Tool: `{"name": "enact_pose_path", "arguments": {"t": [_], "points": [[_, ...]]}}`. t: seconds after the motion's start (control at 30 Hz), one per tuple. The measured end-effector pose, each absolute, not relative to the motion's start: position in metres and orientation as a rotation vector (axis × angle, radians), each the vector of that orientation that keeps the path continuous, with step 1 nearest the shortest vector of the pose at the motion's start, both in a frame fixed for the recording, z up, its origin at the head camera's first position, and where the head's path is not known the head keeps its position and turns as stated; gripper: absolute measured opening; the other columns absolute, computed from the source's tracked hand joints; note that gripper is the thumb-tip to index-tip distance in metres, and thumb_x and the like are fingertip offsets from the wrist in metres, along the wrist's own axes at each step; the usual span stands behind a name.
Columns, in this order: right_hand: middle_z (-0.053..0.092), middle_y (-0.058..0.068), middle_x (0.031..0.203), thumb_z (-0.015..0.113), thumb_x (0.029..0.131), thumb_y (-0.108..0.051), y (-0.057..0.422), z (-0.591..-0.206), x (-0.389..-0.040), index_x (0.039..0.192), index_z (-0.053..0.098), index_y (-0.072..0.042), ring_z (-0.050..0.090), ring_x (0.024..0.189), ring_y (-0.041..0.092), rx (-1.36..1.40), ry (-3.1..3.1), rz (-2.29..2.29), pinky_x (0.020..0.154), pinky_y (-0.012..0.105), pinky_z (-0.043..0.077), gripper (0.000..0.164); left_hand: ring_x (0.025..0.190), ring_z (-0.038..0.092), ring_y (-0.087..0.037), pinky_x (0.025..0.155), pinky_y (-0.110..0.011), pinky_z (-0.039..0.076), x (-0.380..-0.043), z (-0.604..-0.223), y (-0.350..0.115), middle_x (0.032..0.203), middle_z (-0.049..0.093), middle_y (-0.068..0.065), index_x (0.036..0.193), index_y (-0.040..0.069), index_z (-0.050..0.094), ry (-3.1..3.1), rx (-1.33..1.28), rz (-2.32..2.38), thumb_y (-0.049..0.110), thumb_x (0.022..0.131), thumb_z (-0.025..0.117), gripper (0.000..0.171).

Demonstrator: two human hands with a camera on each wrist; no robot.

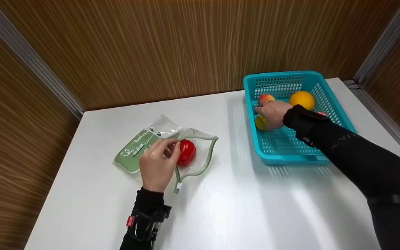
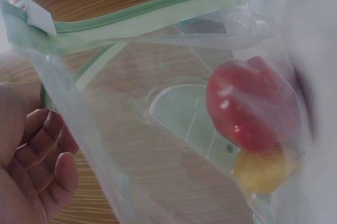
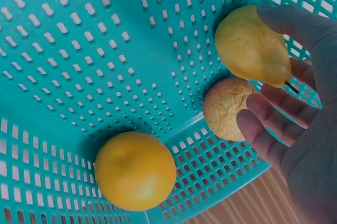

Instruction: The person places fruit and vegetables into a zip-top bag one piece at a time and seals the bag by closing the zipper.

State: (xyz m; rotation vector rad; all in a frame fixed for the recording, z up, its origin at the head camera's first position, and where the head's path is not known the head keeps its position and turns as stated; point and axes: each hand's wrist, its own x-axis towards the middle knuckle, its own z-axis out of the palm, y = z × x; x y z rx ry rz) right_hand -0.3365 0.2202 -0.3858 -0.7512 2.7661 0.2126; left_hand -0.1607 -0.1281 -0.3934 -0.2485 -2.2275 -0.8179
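A clear zip bag [image 2: 131, 129] with green trim lies with its mouth spread apart. My left hand [image 1: 160, 161] pinches its edge; the left wrist view shows the hand [image 2: 39, 153] with curled fingers at that side. Inside the bag sit a red bell pepper [image 2: 250, 103] and a yellow round fruit [image 2: 266, 171]. My right hand [image 1: 273, 113] is inside the turquoise basket [image 1: 290, 161], around a yellow pear [image 3: 250, 45]. Its thumb [image 3: 295, 21] touches the pear, while the other fingers curve loosely beside it. A wrinkled peach-like fruit [image 3: 226, 108] lies just beyond those fingertips.
An orange [image 3: 135, 170] lies in the basket, apart from the right hand. The basket stands at the back right of the white table [image 1: 214, 208]. Wood-grain panels [image 1: 158, 52] rise behind the table and along its sides.
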Motion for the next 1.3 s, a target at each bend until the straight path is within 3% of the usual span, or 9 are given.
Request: {"name": "enact_pose_path", "arguments": {"t": [0.3, 0.6, 0.93, 1.3], "points": [[0.059, 0.014, 0.117, 0.074, 0.077, -0.021, 0.217, -0.393, -0.338, 0.135, 0.048, -0.015, 0.055, 0.083, 0.027, -0.715, 2.725, 0.256, 0.081, 0.044, 0.056, 0.064, 0.060, 0.060, -0.006, 0.052, -0.019, 0.047, -0.160, -0.393, -0.129, 0.073, 0.068, 0.001, 0.089, 0.012, 0.073, -2.240, -0.241, -0.790, 0.015, 0.083, 0.070, 0.007], [0.058, 0.017, 0.118, 0.078, 0.075, -0.030, 0.216, -0.402, -0.336, 0.138, 0.047, -0.018, 0.055, 0.083, 0.028, -0.663, 2.685, 0.303, 0.080, 0.045, 0.054, 0.070, 0.061, 0.061, -0.008, 0.054, -0.020, 0.049, -0.161, -0.393, -0.129, 0.074, 0.069, 0.000, 0.090, 0.012, 0.073, -2.249, -0.237, -0.807, 0.015, 0.083, 0.070, 0.008], [0.065, 0.012, 0.100, 0.075, 0.078, -0.025, 0.221, -0.402, -0.337, 0.134, 0.050, -0.013, 0.055, 0.079, 0.025, -0.663, 2.650, 0.295, 0.075, 0.040, 0.053, 0.063, 0.060, 0.061, -0.009, 0.054, -0.021, 0.048, -0.161, -0.393, -0.129, 0.073, 0.068, 0.000, 0.090, 0.011, 0.073, -2.232, -0.251, -0.819, 0.014, 0.084, 0.069, 0.008], [0.066, 0.014, 0.111, 0.076, 0.074, -0.026, 0.233, -0.381, -0.335, 0.131, 0.051, -0.013, 0.055, 0.082, 0.025, -0.652, 2.744, 0.189, 0.077, 0.041, 0.052, 0.064, 0.060, 0.060, -0.007, 0.053, -0.020, 0.048, -0.160, -0.392, -0.129, 0.073, 0.067, 0.002, 0.090, 0.014, 0.073, -2.275, -0.219, -0.809, 0.016, 0.084, 0.069, 0.008]]}}
